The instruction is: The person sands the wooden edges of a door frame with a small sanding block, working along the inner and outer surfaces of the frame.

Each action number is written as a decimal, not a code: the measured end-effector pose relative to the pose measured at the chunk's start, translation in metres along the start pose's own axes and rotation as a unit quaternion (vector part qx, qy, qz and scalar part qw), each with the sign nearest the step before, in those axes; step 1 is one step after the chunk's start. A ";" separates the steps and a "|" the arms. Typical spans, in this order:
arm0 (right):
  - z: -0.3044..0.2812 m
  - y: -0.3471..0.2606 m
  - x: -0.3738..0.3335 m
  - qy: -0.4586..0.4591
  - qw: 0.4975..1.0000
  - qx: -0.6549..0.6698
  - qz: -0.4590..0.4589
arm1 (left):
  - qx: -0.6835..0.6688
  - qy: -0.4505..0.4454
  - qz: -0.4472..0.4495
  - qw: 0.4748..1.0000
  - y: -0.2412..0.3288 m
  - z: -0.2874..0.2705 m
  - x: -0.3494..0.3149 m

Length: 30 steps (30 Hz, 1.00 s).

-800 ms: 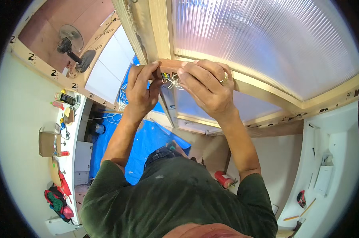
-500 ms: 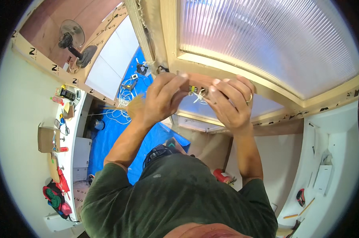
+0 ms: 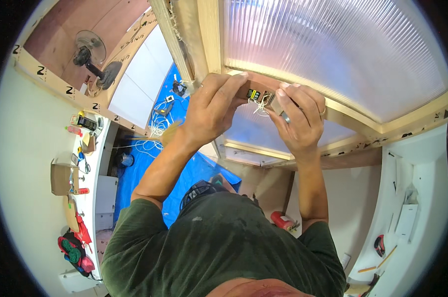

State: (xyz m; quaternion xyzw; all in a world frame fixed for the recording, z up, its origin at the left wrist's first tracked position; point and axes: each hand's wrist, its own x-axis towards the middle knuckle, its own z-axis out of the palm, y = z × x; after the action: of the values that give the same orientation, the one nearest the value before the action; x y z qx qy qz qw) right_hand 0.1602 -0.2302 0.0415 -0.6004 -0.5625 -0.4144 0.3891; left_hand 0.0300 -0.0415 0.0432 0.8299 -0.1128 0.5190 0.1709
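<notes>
Both hands are raised in front of the wooden-framed door panel (image 3: 303,39) with ribbed translucent sheet. Between them is a short reddish-brown wooden piece (image 3: 261,81). My left hand (image 3: 211,106) is closed on its left end, thumb and fingers pinching it. My right hand (image 3: 300,114) grips the other end, fingers bent over the edge. A small black and yellow label (image 3: 254,94) shows on the piece, and a tangle of thin white string (image 3: 260,106) hangs from it. Parts of the piece are hidden behind my fingers.
Blue sheeting (image 3: 149,193) covers the floor at left, with white cord (image 3: 157,126) and tools on it. A white shelf (image 3: 105,148) holds scissors, an open cardboard box (image 3: 63,178) and a bag. A fan (image 3: 93,62) stands far left. A red fire extinguisher (image 3: 283,221) is below right.
My hands and the wooden piece have risen slightly and shifted right. The piece has tilted, so its label and string show more clearly. Both hands still hold it.
</notes>
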 end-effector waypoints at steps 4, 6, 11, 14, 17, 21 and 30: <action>0.011 -0.003 0.004 0.003 1.000 -0.013 -0.019 | 0.007 -0.001 -0.015 1.000 -0.007 -0.011 -0.006; 0.020 -0.005 0.005 0.010 1.000 -0.010 -0.028 | 0.010 0.006 -0.019 1.000 -0.010 -0.015 -0.009; 0.029 -0.007 0.005 0.031 0.999 -0.004 -0.028 | 0.030 -0.010 -0.040 0.999 -0.013 -0.024 -0.011; 0.032 -0.013 0.008 -0.028 0.998 -0.018 -0.049 | 0.041 0.001 -0.102 0.994 -0.021 -0.026 -0.035; 0.049 -0.020 0.022 -0.008 0.998 -0.003 -0.060 | 0.034 0.009 -0.109 0.993 -0.023 -0.039 -0.035; 0.037 -0.034 0.005 -0.016 0.996 0.044 -0.076 | 0.030 -0.006 -0.061 0.998 -0.014 -0.051 -0.053; -0.004 -0.056 -0.004 -0.238 0.964 0.090 -0.078 | 0.076 -0.158 -0.158 0.972 0.039 -0.043 -0.088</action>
State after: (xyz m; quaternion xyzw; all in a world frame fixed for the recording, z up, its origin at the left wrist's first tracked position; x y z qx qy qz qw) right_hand 0.1043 -0.2318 0.0394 -0.5990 -0.7186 -0.2361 0.2628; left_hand -0.0575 -0.0594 -0.0122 0.9195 0.0340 0.3545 0.1666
